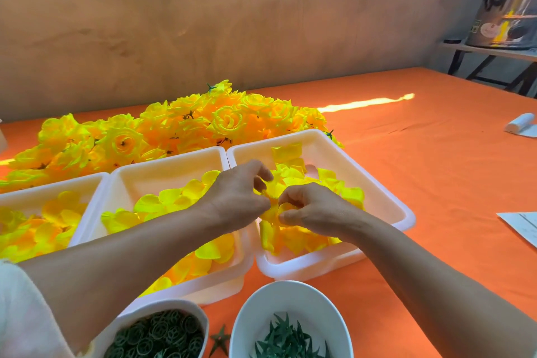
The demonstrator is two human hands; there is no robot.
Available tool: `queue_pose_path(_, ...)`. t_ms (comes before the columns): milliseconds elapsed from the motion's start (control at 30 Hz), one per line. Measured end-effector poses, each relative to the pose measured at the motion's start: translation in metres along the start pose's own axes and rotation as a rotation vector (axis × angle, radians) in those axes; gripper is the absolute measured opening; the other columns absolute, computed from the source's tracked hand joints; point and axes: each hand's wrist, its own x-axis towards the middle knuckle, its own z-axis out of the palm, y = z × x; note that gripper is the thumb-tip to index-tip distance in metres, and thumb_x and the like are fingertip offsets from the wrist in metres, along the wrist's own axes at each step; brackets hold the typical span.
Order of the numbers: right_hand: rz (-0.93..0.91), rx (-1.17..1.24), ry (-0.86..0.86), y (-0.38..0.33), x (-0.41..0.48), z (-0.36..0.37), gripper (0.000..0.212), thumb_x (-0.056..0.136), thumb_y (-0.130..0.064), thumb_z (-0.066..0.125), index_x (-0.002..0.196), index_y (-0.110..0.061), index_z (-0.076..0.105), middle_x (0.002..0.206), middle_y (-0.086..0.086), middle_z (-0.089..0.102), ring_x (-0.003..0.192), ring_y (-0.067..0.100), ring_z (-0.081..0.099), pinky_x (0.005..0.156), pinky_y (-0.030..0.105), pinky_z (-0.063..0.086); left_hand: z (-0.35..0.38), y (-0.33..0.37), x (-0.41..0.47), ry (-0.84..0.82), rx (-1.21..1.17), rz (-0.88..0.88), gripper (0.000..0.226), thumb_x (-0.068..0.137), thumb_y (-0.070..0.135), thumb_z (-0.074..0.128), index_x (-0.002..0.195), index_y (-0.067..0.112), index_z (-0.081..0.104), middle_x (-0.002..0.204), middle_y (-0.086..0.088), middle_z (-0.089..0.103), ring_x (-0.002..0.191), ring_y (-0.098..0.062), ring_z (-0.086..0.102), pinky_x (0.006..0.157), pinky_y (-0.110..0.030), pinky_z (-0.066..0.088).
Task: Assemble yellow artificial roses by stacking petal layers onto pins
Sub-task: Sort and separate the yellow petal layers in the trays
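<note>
Head view. Both hands meet over the right-hand white tray [392, 197], a little toward 4 o'clock of frame centre.

Left hand [235, 197]: fingers curled, thumb and fingertips pinching the yellow petal layer [271, 192].
Right hand [313, 212]: fingers curled, pinching the same layer from its 4 o'clock side. No pin can be made out (the fingers cover the middle).

The layer sits just above the loose petals in that tray. The middle tray [162, 167] and left tray [52, 186], at 8 to 9 o'clock, also hold yellow petals.

Pile of finished roses [174, 125] at 10 o'clock, behind the trays, on the orange cloth [436, 160].

6 o'clock: bowl of green round discs [162, 309], bowl of green star pieces [290, 293], one star piece [220, 341] on the cloth between them.

Printed box [505, 3] at 2 o'clock: lettering too blurred to read. Paper sheet [523, 227] at 3 o'clock: print too small to read.
</note>
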Motion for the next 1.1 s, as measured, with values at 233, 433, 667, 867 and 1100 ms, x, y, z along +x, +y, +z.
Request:
queue_pose_path(233, -0.001, 0.353, 0.035, -0.004, -0.003, -0.004, 0.014, 0.084, -0.012, 0.073, 0.095, -0.015, 0.067, 0.072, 0.000, 0.051, 0.067, 0.014, 0.056, 0.058, 0.024, 0.049, -0.001, -0.023, -0.014, -0.139, -0.688, -0.243, 0.042, 0.076, 0.002, 0.078, 0.114, 0.008, 0.061, 0.096, -0.011, 0.060, 0.086, -0.021, 0.066, 0.068, -0.027, 0.055)
queue_pose_path(433, 0.006, 0.453, 0.052, -0.008, -0.007, -0.003, 0.003, 0.088, -0.013, 0.068, 0.085, -0.013, 0.066, 0.071, 0.003, 0.066, 0.053, 0.007, 0.058, 0.053, 0.019, 0.047, 0.007, -0.024, -0.019, -0.055, -0.652, -0.205, 0.012, 0.080, 0.005, 0.073, 0.090, 0.012, 0.071, 0.082, -0.006, 0.072, 0.065, -0.011, 0.066, 0.051, -0.017, 0.048)
queue_pose_path(667, -0.011, 0.391, 0.175, -0.009, -0.006, 0.002, 0.018, 0.092, -0.017, 0.063, 0.074, -0.015, 0.064, 0.064, 0.003, 0.065, 0.051, 0.009, 0.058, 0.050, 0.022, 0.046, 0.011, -0.023, -0.016, -0.014, -0.680, -0.270, 0.005, 0.086, 0.013, 0.071, 0.087, 0.008, 0.071, 0.079, -0.007, 0.073, 0.060, -0.010, 0.068, 0.051, -0.019, 0.051)
queue_pose_path(867, -0.070, 0.230, 0.313, -0.009, -0.007, 0.006, 0.010, 0.088, -0.033, 0.066, 0.095, -0.028, 0.062, 0.095, -0.006, 0.065, 0.081, 0.011, 0.062, 0.073, 0.032, 0.054, 0.013, -0.024, -0.016, 0.018, -0.778, -0.303, 0.004, 0.089, 0.017, 0.068, 0.088, 0.014, 0.070, 0.077, 0.000, 0.074, 0.062, -0.006, 0.069, 0.051, -0.017, 0.051)
queue_pose_path(1100, -0.255, -0.100, 0.411, -0.013, -0.015, 0.015, 0.034, 0.076, -0.046, 0.075, 0.106, -0.031, 0.068, 0.111, -0.004, 0.054, 0.111, 0.017, 0.047, 0.092, 0.033, 0.042, 0.009, -0.024, -0.019, -0.028, -0.836, -0.273, 0.008, 0.091, 0.025, 0.065, 0.097, 0.020, 0.068, 0.088, 0.002, 0.073, 0.071, -0.008, 0.068, 0.056, -0.017, 0.051)
